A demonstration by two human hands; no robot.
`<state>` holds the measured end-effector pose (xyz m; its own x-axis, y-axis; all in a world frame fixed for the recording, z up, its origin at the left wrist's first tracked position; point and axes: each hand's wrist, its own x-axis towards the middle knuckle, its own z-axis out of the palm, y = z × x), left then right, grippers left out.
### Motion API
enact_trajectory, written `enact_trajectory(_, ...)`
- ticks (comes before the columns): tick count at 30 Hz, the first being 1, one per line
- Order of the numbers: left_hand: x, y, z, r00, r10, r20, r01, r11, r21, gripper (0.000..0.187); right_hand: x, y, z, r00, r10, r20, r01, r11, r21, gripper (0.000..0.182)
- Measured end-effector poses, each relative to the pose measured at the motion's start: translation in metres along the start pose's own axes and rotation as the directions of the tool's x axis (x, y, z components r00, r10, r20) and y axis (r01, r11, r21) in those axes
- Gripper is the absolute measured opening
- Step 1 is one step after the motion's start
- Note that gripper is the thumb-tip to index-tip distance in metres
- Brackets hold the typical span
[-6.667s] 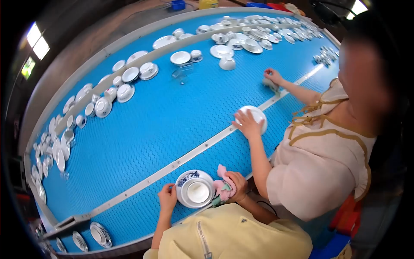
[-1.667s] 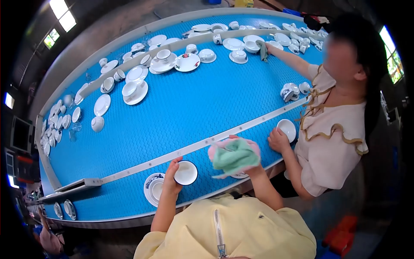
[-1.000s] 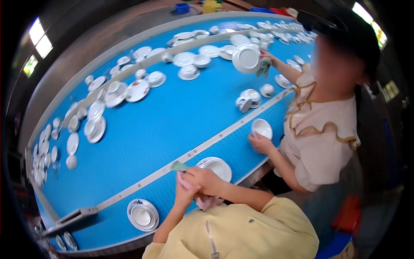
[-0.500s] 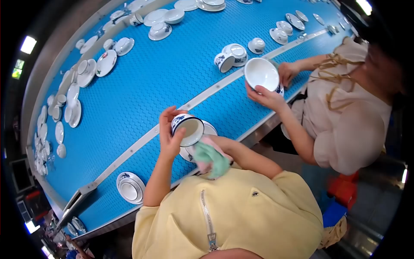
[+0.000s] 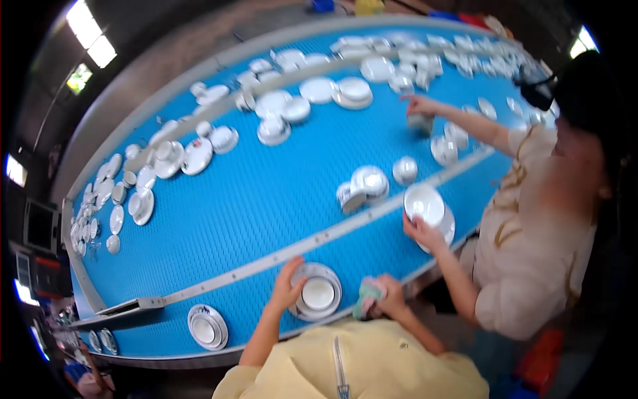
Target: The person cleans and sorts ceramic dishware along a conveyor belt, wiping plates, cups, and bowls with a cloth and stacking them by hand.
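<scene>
Left hand (image 5: 288,284) at rim of stacked dishes (image 5: 318,294); right hand (image 5: 392,296) grips cloth (image 5: 367,297); co-worker's hand (image 5: 423,231) holds white bowl (image 5: 424,205).

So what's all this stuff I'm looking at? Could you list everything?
Work surface: one, blue, across the middle
Metal rail: one, silvery, dividing it
Nearest dish stack: one, white, by the left hand
Second dish stack: one, white with blue, further left
Small dish stacks: two, whitish, far left
Other dishes: too many to count, mostly white, beyond the rail
Bowl: one, white, in the co-worker's hand
Cloth: one, pink and green, in the right hand
Co-worker: one, pale top, right
Person's hands: two, bare, left and right, front
</scene>
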<state>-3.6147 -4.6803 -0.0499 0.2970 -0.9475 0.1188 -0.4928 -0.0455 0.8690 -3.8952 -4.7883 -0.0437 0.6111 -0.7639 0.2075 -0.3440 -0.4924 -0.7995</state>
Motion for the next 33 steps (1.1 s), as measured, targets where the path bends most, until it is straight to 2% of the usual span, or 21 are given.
enact_trajectory(2,0.016,-0.008,0.017,1.0,0.008,-0.023,-0.007,0.999,0.044,0.046,-0.002,0.031,0.01,0.966,-0.214,-0.145,0.209,0.977,-0.043,0.034)
enact_trajectory(4,0.042,-0.009,0.031,0.999,0.009,-0.042,-0.007,0.999,0.036,0.047,0.001,0.064,0.014,0.954,-0.255,-0.158,0.232,0.961,-0.15,0.03)
enact_trajectory(5,0.059,-0.007,0.033,1.0,-0.026,-0.011,0.026,1.0,0.001,0.049,0.002,0.082,0.019,0.942,-0.248,-0.228,0.239,0.969,-0.065,0.041)
enact_trajectory(6,0.079,-0.003,0.035,0.999,-0.006,-0.051,0.007,1.0,0.022,0.049,0.006,0.089,0.018,0.931,-0.242,-0.273,0.236,0.97,-0.055,0.035)
enact_trajectory(9,0.134,0.001,0.051,0.985,0.16,0.069,-0.169,0.975,0.147,0.066,0.039,0.127,-0.003,0.889,-0.293,-0.353,0.303,0.953,-0.027,0.027)
enact_trajectory(10,0.154,0.004,0.059,0.983,0.177,0.049,-0.183,0.969,0.163,0.066,0.072,0.154,-0.033,0.776,-0.626,-0.08,0.476,0.663,-0.578,0.025)
enact_trajectory(11,0.173,0.008,0.069,0.984,0.161,0.08,-0.175,0.96,0.22,0.071,0.107,0.183,-0.067,0.635,-0.702,0.322,0.519,0.079,-0.851,0.024)
enact_trajectory(12,0.189,0.012,0.077,0.984,0.141,0.107,-0.166,0.947,0.276,0.075,0.139,0.205,-0.094,0.539,-0.501,0.677,0.408,-0.548,-0.73,0.026)
enact_trajectory(13,0.208,0.001,0.089,0.975,0.196,0.1,-0.215,0.944,0.25,0.078,0.165,0.217,-0.105,0.546,-0.123,0.829,0.197,-0.942,-0.27,0.029)
enact_trajectory(15,0.234,-0.01,0.115,0.979,0.141,0.146,-0.186,0.915,0.359,0.076,0.177,0.217,-0.121,0.54,-0.133,0.831,0.192,-0.942,-0.275,0.028)
enact_trajectory(17,0.249,0.0,0.127,0.952,-0.077,0.298,-0.115,0.81,0.576,0.067,0.179,0.223,-0.137,0.516,-0.13,0.847,0.204,-0.942,-0.268,0.027)
enact_trajectory(20,0.245,0.006,0.144,0.937,-0.249,0.244,0.086,0.842,0.533,0.06,0.178,0.24,-0.16,0.485,-0.095,0.869,0.302,-0.915,-0.269,0.03)
enact_trajectory(22,0.228,-0.009,0.154,0.941,-0.266,0.211,0.114,0.832,0.542,0.057,0.178,0.251,-0.175,0.533,-0.034,0.846,0.255,-0.947,-0.198,0.031)
enact_trajectory(24,0.22,-0.008,0.152,0.949,-0.26,0.179,0.119,0.821,0.558,0.054,0.183,0.262,-0.19,0.501,-0.048,0.864,0.299,-0.928,-0.224,0.034)
enact_trajectory(26,0.205,0.017,0.143,0.916,-0.365,0.163,0.278,0.875,0.397,0.051,0.178,0.293,-0.204,0.515,-0.108,0.85,0.23,-0.938,-0.258,0.035)
enact_trajectory(27,0.202,0.02,0.14,0.917,-0.37,0.152,0.287,0.874,0.393,0.051,0.17,0.355,-0.197,0.527,-0.102,0.844,0.02,-0.991,-0.132,0.035)
enact_trajectory(28,0.196,0.021,0.138,0.907,-0.404,0.116,0.367,0.895,0.253,0.051,0.176,0.346,-0.206,0.515,-0.099,0.851,0.022,-0.991,-0.128,0.035)
enact_trajectory(30,0.177,0.033,0.144,0.878,-0.463,0.123,0.454,0.886,0.091,0.051,0.176,0.291,-0.234,0.506,-0.047,0.861,0.267,-0.941,-0.209,0.037)
enact_trajectory(31,0.173,0.044,0.148,0.814,-0.569,0.118,0.58,0.786,-0.213,0.048,0.165,0.32,-0.228,0.527,-0.08,0.846,0.213,-0.951,-0.222,0.04)
enact_trajectory(32,0.17,0.052,0.154,0.727,-0.667,0.167,0.651,0.59,-0.478,0.046,0.173,0.285,-0.243,0.457,-0.163,0.875,0.355,-0.868,-0.347,0.032)
enact_trajectory(33,0.165,0.051,0.163,0.711,-0.661,0.24,0.686,0.577,-0.443,0.046,0.159,0.273,-0.242,0.47,-0.23,0.852,0.571,-0.657,-0.492,0.032)
